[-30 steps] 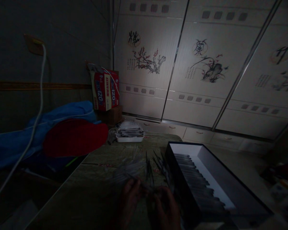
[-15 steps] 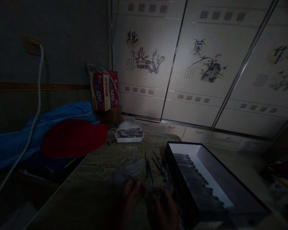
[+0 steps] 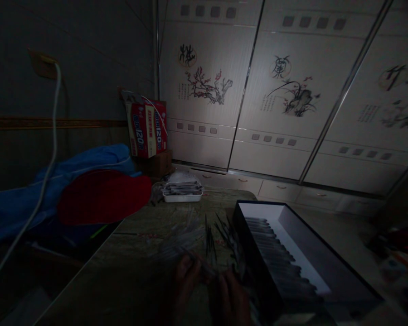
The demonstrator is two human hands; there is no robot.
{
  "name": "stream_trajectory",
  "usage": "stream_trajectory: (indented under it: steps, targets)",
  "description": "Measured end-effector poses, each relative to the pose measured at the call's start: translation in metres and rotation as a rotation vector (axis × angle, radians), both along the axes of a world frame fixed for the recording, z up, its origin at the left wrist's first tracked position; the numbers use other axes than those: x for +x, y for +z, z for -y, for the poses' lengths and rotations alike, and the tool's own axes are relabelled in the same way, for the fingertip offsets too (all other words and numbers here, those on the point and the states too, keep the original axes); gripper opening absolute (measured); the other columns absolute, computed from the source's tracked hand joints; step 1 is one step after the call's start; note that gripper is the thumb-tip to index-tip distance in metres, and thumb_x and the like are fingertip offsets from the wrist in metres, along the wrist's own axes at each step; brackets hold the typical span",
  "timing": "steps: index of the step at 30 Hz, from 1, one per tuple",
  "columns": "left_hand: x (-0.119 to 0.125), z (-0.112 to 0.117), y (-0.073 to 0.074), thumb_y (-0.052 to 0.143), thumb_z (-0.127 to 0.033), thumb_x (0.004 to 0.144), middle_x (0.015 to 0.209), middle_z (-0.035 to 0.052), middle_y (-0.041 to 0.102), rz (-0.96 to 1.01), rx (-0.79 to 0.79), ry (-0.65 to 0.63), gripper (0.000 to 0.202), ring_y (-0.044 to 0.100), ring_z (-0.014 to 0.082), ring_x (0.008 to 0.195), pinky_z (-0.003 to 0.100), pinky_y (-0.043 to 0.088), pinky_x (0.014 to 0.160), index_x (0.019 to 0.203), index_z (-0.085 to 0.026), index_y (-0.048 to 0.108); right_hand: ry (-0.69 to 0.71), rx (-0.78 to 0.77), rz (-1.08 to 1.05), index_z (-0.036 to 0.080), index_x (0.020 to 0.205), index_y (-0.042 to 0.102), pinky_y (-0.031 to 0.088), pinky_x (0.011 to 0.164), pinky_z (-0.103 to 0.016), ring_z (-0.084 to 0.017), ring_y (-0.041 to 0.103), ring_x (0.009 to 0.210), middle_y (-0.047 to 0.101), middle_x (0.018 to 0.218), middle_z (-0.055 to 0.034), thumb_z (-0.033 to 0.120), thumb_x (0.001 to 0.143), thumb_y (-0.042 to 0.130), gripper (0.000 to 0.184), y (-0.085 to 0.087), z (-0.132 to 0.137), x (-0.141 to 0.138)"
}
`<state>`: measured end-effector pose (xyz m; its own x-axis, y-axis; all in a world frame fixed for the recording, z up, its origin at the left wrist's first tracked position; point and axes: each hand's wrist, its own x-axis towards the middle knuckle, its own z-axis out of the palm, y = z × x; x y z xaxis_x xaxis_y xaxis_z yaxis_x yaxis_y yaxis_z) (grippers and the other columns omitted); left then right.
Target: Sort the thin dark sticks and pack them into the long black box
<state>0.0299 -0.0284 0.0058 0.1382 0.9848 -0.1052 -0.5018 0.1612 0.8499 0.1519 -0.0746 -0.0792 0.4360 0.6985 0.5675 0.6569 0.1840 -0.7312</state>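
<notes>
In dim light, my left hand (image 3: 187, 275) and my right hand (image 3: 233, 294) are close together over the near part of the table. Between them runs a slim, pen-like rod (image 3: 208, 270), slanting down to the right. My left fingers pinch its left part, and the fingers of my right hand close on its other end. Just beyond lie several thin dark sticks (image 3: 210, 240). A second bunch of dark sticks (image 3: 226, 231) spreads beside the box. Left of these is a blurred heap of clear, thin pieces (image 3: 178, 240).
To the right, a dark open box (image 3: 333, 253) with a white interior holds a row of slender dark-tipped pieces (image 3: 275, 253). A white tray (image 3: 182, 198) of similar pieces stands at the table's (image 3: 122, 267) far end. Blue cloth (image 3: 88, 160), a red item (image 3: 104, 197) and a white cable (image 3: 55, 122) lie left.
My right hand has turned slightly and its fingers have drawn closer along the rod. My left hand has shifted a little. The surrounding things look the same.
</notes>
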Motion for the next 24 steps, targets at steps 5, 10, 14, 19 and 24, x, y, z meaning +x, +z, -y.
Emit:
stream_trajectory:
  steps: [5,10,14,19,24]
  targets:
    - [-0.002,-0.004,-0.006,0.077,-0.044,0.06,0.063,-0.0005,0.065,-0.056,-0.014,0.048,0.034,0.062,0.0159,0.057,0.028,0.05,0.057,0.073,-0.017,0.062,-0.006,-0.03,0.14,0.026,0.094,0.066,0.05,0.077,-0.032,-0.023,0.066,0.089,0.069,0.1,-0.0102,0.053,0.092,0.032,0.044,0.004,0.0,-0.002]
    - [-0.005,-0.006,-0.01,0.075,-0.047,0.06,0.062,-0.0006,0.065,-0.15,-0.006,0.068,0.035,0.063,0.017,0.059,0.028,0.051,0.057,0.072,-0.017,0.062,0.127,-0.176,-0.004,0.026,0.091,0.06,0.046,0.053,-0.022,-0.016,0.064,0.059,0.067,0.07,-0.0024,0.051,0.094,0.025,0.043,0.033,0.0,-0.005]
    - [-0.003,-0.004,-0.007,0.073,-0.047,0.061,0.06,-0.0007,0.065,-0.159,-0.001,0.035,0.034,0.063,0.0175,0.057,0.029,0.051,0.057,0.074,-0.018,0.061,0.148,-0.187,0.003,0.027,0.072,0.056,0.043,0.052,-0.023,-0.015,0.059,0.051,0.061,0.059,-0.0008,0.05,0.095,0.022,0.047,0.043,0.0,-0.004]
    - [-0.006,-0.007,-0.009,0.07,-0.045,0.064,0.062,0.0002,0.066,-0.222,0.009,0.064,0.029,0.063,0.0178,0.058,0.03,0.052,0.059,0.072,-0.019,0.06,0.111,-0.216,0.001,0.027,0.091,0.06,0.045,0.055,-0.025,-0.018,0.065,0.059,0.068,0.07,-0.0025,0.054,0.093,0.029,0.041,0.041,0.001,-0.005]
    - [-0.006,-0.01,-0.007,0.07,-0.043,0.062,0.061,0.0005,0.066,-0.268,0.009,0.059,0.027,0.065,0.0189,0.057,0.03,0.052,0.057,0.068,-0.019,0.06,0.122,-0.169,0.048,0.027,0.091,0.063,0.047,0.059,-0.025,-0.018,0.066,0.068,0.07,0.079,-0.0052,0.051,0.094,0.026,0.044,0.04,0.005,-0.004]
